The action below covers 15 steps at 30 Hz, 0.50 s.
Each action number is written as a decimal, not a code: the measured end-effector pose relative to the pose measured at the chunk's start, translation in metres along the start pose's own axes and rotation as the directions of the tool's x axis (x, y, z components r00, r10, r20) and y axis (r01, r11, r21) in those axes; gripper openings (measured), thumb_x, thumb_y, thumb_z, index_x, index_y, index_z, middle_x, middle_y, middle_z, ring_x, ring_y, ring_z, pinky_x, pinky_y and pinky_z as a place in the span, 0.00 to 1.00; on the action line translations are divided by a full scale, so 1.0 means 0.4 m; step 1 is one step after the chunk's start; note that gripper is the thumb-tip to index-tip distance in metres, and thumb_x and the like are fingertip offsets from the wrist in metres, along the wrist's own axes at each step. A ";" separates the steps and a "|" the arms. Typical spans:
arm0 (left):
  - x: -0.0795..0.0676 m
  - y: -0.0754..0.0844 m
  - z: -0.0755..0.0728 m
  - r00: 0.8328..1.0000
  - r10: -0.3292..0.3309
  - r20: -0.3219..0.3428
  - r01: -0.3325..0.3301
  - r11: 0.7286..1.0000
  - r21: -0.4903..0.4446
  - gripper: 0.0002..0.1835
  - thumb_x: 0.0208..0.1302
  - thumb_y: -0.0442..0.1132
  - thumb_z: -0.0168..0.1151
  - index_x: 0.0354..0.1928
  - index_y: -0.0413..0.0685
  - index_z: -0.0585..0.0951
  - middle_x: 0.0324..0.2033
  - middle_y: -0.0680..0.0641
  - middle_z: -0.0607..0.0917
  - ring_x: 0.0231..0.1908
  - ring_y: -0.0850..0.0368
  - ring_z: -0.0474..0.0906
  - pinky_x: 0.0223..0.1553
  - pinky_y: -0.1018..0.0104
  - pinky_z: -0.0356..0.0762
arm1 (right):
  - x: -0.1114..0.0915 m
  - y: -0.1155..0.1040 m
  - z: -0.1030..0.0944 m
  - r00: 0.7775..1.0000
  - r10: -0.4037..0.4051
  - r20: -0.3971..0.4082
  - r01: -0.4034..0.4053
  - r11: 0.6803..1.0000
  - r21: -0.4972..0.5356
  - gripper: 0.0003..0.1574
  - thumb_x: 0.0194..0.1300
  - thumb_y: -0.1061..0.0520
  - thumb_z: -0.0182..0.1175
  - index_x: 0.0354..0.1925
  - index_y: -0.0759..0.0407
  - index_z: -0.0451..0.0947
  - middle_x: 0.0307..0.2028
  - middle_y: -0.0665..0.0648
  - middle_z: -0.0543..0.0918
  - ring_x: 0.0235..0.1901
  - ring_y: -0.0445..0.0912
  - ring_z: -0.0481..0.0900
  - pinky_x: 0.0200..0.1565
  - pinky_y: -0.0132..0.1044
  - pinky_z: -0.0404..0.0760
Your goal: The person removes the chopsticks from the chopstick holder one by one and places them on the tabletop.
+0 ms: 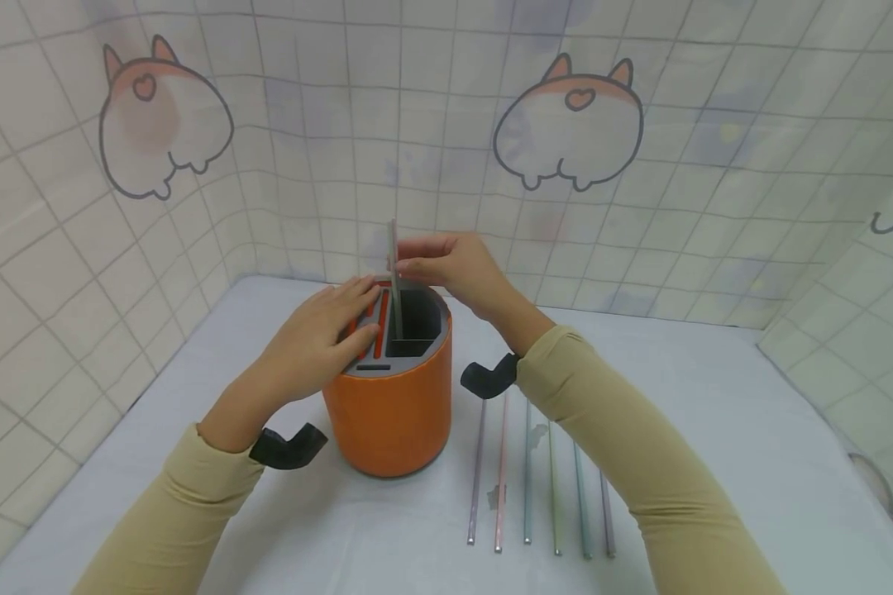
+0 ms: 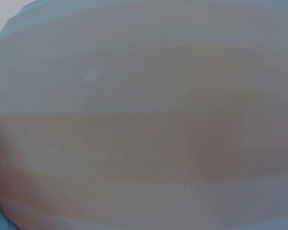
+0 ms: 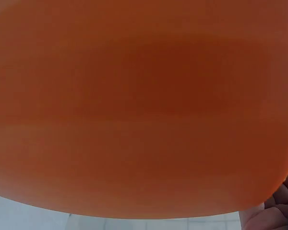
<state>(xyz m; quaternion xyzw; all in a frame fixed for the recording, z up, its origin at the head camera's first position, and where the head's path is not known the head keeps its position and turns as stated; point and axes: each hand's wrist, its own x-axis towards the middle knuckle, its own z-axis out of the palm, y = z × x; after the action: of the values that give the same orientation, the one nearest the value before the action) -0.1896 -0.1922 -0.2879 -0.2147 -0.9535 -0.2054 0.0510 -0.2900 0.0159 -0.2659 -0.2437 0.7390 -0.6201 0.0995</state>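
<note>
An orange round utensil holder (image 1: 390, 421) with a grey slotted top stands upright on the table. My left hand (image 1: 320, 335) rests on the slotted side of that top, its fingers stretched across the slots. Over the open compartment on the right, my right hand (image 1: 454, 268) pinches upright pale chopsticks (image 1: 395, 248) between thumb and fingers. Their lower ends go down into the compartment, where the wall hides them. In the right wrist view the orange wall fills most of the picture, with part of the right hand (image 3: 269, 218) at the lower right corner.
Several pastel chopsticks (image 1: 527, 487) with silvery ends lie side by side right of the holder, partly under the right forearm. The table (image 1: 290, 529) has a white cover. A tile-patterned curtain (image 1: 446, 124) hangs behind and at both sides. A blurred pale surface fills the left wrist view.
</note>
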 end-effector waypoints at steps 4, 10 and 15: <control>-0.001 0.000 0.000 1.000 0.007 -0.003 -0.007 1.000 -0.004 0.32 0.78 0.50 0.43 0.76 0.42 0.58 0.78 0.41 0.56 0.78 0.42 0.48 0.79 0.43 0.43 | 0.002 -0.002 0.008 1.000 -0.004 0.019 0.003 0.999 0.034 0.21 0.65 0.64 0.65 0.56 0.68 0.81 0.50 0.65 0.87 0.50 0.51 0.87 0.57 0.41 0.84; -0.002 0.003 -0.002 1.000 0.007 -0.003 -0.007 1.000 -0.010 0.32 0.78 0.50 0.43 0.77 0.42 0.58 0.78 0.41 0.56 0.78 0.42 0.48 0.79 0.42 0.43 | 0.005 0.000 0.010 1.000 0.010 0.016 -0.010 1.000 0.027 0.20 0.65 0.63 0.66 0.55 0.68 0.82 0.49 0.65 0.87 0.48 0.51 0.88 0.55 0.40 0.85; -0.003 0.003 -0.003 1.000 0.003 -0.005 -0.003 1.000 -0.010 0.32 0.78 0.50 0.43 0.76 0.42 0.58 0.78 0.41 0.56 0.78 0.42 0.48 0.79 0.43 0.44 | 0.001 -0.005 0.006 0.999 0.041 -0.035 -0.040 0.999 0.015 0.18 0.64 0.61 0.67 0.51 0.65 0.84 0.46 0.62 0.89 0.44 0.48 0.90 0.54 0.40 0.86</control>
<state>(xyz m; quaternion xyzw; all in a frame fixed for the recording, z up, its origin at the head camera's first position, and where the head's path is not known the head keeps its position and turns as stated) -0.1881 -0.1921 -0.2868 -0.2160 -0.9520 -0.2104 0.0525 -0.2886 0.0133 -0.2646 -0.2168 0.7409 -0.6276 0.1006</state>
